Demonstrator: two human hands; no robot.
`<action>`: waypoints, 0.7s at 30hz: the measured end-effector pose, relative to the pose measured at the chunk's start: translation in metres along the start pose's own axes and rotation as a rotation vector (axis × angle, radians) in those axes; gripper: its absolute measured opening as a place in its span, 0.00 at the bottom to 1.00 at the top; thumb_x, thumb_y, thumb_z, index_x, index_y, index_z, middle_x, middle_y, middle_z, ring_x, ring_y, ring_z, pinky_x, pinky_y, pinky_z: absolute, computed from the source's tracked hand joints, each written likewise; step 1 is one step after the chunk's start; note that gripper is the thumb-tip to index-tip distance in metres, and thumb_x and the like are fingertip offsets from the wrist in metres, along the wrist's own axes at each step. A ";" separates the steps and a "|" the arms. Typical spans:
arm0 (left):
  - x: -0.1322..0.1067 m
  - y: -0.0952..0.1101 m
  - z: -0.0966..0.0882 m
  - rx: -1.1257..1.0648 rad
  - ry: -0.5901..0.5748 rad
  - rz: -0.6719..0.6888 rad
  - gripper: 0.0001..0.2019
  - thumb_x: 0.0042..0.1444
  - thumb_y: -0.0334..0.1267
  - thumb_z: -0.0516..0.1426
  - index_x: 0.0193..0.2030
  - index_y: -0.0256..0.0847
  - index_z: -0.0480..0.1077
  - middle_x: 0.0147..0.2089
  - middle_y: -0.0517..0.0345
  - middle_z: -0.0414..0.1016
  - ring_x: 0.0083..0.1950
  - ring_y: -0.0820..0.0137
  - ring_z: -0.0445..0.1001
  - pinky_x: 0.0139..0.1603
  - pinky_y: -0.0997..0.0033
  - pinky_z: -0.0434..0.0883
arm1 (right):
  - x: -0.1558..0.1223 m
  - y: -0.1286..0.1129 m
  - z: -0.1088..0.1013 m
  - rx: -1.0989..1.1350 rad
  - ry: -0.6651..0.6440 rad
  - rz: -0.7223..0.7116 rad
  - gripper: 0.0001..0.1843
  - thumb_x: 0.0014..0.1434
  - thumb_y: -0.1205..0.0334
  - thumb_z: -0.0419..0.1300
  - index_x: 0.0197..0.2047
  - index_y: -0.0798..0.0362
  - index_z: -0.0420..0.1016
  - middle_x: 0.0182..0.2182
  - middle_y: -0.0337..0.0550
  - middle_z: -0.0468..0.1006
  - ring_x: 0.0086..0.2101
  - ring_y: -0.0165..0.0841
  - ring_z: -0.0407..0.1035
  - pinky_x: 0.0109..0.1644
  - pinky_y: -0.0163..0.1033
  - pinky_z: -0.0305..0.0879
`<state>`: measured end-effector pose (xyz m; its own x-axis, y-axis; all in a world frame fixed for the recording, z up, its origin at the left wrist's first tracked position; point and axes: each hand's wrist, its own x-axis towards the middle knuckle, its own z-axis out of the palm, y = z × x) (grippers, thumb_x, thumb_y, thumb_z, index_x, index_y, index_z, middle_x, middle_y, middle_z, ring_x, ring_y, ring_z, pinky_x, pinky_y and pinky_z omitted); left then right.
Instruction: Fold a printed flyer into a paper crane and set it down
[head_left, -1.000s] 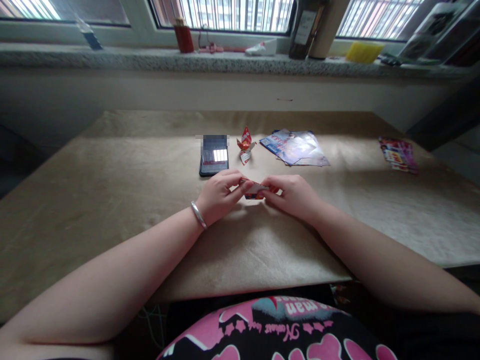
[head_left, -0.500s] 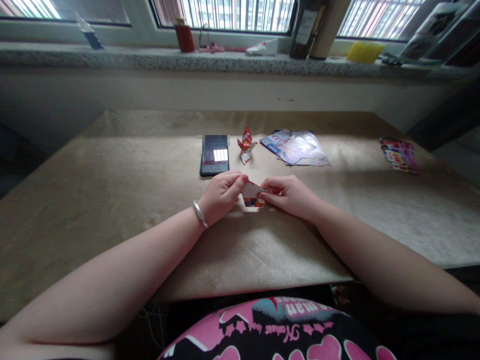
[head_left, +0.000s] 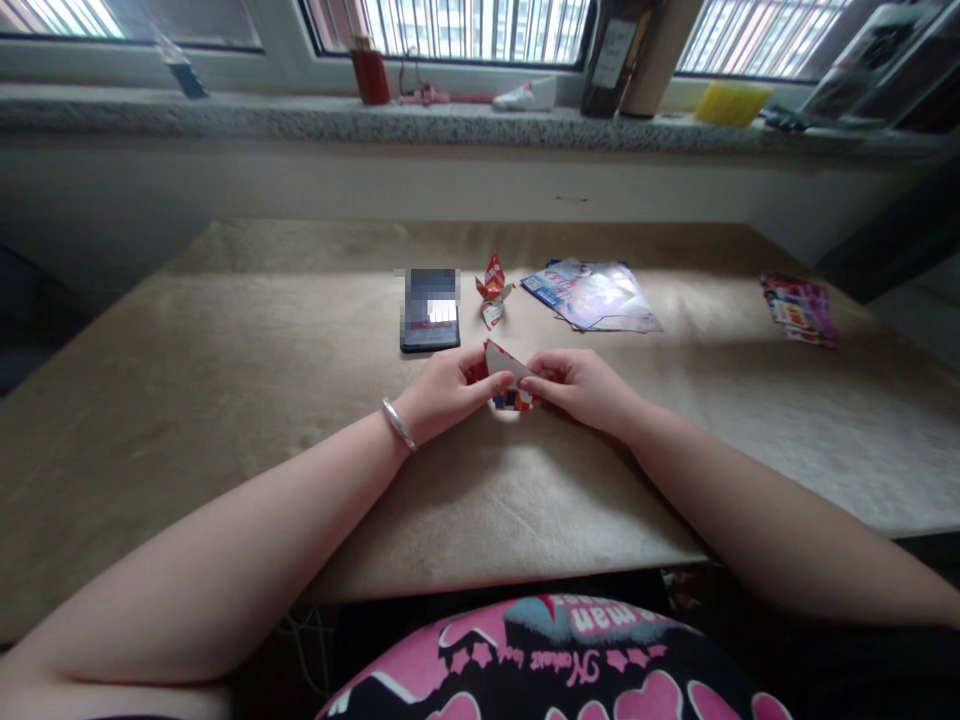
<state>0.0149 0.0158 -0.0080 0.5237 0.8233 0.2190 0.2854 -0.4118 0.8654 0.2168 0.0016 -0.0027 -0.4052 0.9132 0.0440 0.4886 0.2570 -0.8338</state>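
Note:
Between my two hands is a small piece of folded paper (head_left: 504, 362), pale on the side facing me, with a red edge and an orange, blue and white patterned part below. My left hand (head_left: 450, 393), with a silver bangle on the wrist, pinches its left side, thumb laid across the pale face. My right hand (head_left: 574, 388) grips the right side between thumb and fingers. Both thumb tips are close together. Just beyond my hands stands a red and white folded paper figure (head_left: 493, 288) with pointed tips.
A dark phone (head_left: 430, 320) lies left of the paper figure. Glossy printed sheets (head_left: 592, 295) are piled to its right, and colourful cards (head_left: 799, 310) lie at the far right. The stone windowsill (head_left: 285, 120) holds a red cylinder (head_left: 370, 75) and a yellow block (head_left: 730, 103).
My left thumb has come down and right onto the pale face, close to my right thumb. The paper's upper left corner now shows, pointing up.

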 end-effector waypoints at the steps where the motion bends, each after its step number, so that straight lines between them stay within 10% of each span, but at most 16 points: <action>1: 0.000 0.000 0.001 0.037 -0.007 -0.001 0.17 0.56 0.48 0.56 0.40 0.34 0.74 0.36 0.53 0.77 0.34 0.71 0.73 0.34 0.75 0.68 | 0.000 0.001 0.000 0.035 0.014 0.007 0.13 0.55 0.54 0.58 0.33 0.56 0.75 0.23 0.39 0.73 0.24 0.27 0.64 0.28 0.32 0.57; 21: 0.003 0.004 0.003 0.102 -0.066 -0.056 0.10 0.55 0.39 0.56 0.37 0.36 0.75 0.34 0.57 0.78 0.32 0.73 0.73 0.33 0.76 0.68 | 0.002 0.003 0.002 0.124 -0.032 0.009 0.13 0.58 0.56 0.54 0.30 0.56 0.74 0.26 0.42 0.77 0.25 0.27 0.65 0.30 0.33 0.58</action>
<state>0.0197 0.0159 -0.0055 0.5553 0.8200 0.1388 0.3938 -0.4063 0.8245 0.2153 0.0038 -0.0060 -0.4261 0.9045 0.0202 0.3936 0.2055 -0.8960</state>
